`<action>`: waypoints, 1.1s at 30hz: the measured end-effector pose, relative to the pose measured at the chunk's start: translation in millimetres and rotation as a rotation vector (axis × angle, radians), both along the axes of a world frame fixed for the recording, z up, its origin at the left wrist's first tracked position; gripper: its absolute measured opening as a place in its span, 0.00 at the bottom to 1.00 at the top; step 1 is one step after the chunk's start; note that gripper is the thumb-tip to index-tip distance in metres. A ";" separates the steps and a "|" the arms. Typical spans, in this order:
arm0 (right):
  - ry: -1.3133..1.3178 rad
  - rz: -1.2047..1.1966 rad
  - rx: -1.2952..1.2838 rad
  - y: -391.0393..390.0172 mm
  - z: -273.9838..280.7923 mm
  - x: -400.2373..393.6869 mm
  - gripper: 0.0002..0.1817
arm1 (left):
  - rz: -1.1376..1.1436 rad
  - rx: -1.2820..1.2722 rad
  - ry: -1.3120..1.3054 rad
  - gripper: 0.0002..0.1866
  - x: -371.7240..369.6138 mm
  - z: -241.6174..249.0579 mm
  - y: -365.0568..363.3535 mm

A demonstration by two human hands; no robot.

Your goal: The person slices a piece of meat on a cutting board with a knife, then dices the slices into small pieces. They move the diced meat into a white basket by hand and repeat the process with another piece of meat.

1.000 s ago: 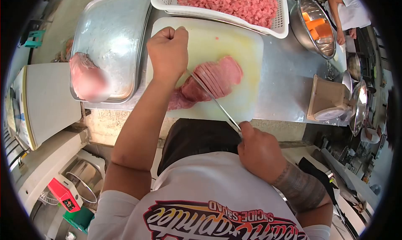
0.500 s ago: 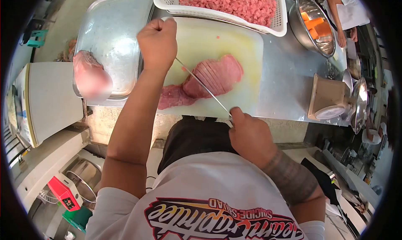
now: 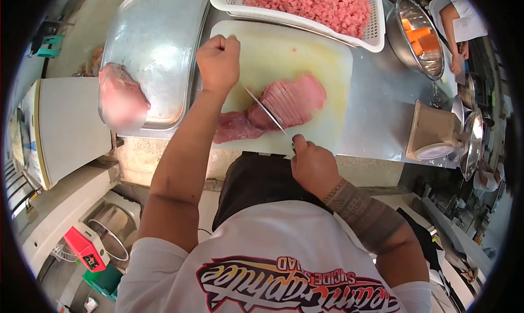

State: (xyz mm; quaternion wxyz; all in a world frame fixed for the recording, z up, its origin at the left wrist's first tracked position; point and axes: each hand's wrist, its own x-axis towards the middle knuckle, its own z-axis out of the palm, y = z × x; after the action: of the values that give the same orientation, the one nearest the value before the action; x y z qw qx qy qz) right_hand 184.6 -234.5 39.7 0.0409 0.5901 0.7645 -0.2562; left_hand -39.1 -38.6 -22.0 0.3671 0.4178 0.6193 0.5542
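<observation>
Meat (image 3: pixel 289 102) is being crossed by the knife (image 3: pixel 266 112) at the centre of the frame!
Handle's gripped by the right hand (image 3: pixel 316 168), just below the meat; the left hand (image 3: pixel 221 61) is curled into a fist to its upper left, nothing seen inside. Soft, moderately heavy and slippery, it looks; best pinned at the uncut lower-left end, slices kept from sliding.
</observation>
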 end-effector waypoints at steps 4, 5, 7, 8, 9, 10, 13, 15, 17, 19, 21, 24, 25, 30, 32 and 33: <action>-0.003 -0.013 -0.013 3.4 12.6 4.6 0.10 | -0.013 0.084 0.016 0.21 5.7 11.2 4.2; 0.020 -0.009 -0.017 2.6 28.6 5.9 0.10 | 0.005 0.082 0.003 0.21 6.0 15.4 6.5; 0.064 -0.015 -0.039 0.4 63.9 7.9 0.11 | 0.018 0.051 -0.141 0.21 5.8 48.6 0.1; 0.077 -0.028 -0.065 -5.1 85.3 9.6 0.12 | 0.022 0.025 -0.217 0.21 7.2 67.6 -8.9; 0.087 -0.037 -0.090 -9.8 98.0 11.8 0.13 | 0.003 0.029 -0.260 0.20 9.7 84.9 -17.0; 0.055 -0.012 -0.101 -12.4 102.5 14.4 0.12 | 0.018 -0.007 -0.241 0.20 11.8 76.4 -19.5; -0.021 0.038 -0.125 -13.1 104.1 14.6 0.11 | 0.058 -0.088 -0.279 0.21 14.4 51.9 -24.3; -0.050 0.046 -0.127 -7.3 93.0 8.4 0.11 | 0.077 -0.083 -0.251 0.21 9.8 41.2 -18.2; -0.059 0.045 -0.128 -4.1 72.3 3.6 0.11 | 0.093 -0.065 -0.199 0.20 2.5 22.2 -13.6; -0.050 0.038 -0.076 -2.0 33.8 -0.3 0.11 | 0.094 -0.021 -0.131 0.17 -6.9 -4.8 -8.7; -0.026 0.031 0.015 1.3 -1.8 -6.5 0.11 | 0.073 0.008 -0.079 0.19 -12.1 -6.4 -6.4; 0.005 0.024 0.004 5.1 0.7 -2.9 0.10 | 0.051 0.021 -0.006 0.20 -11.7 0.8 -1.4; 0.006 0.031 -0.004 4.8 10.3 -2.5 0.10 | 0.040 0.023 0.016 0.20 -10.6 7.4 0.8; 0.009 0.033 -0.059 -4.5 91.1 -1.1 0.09 | 0.098 0.001 -0.212 0.19 -7.6 65.2 -20.3; 0.010 0.048 -0.067 -9.3 97.7 3.9 0.09 | 0.112 -0.053 -0.245 0.19 -3.6 66.6 -23.2; 0.002 0.051 -0.083 -9.7 97.6 4.5 0.09 | 0.125 -0.082 -0.232 0.19 -1.0 51.0 -24.9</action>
State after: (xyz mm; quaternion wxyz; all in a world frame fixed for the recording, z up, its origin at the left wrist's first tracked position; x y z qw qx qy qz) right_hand 189.1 -244.2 137.3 0.0712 0.5681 0.7680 -0.2870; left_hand -40.1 -63.5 28.9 0.4175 0.2961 0.6198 0.5948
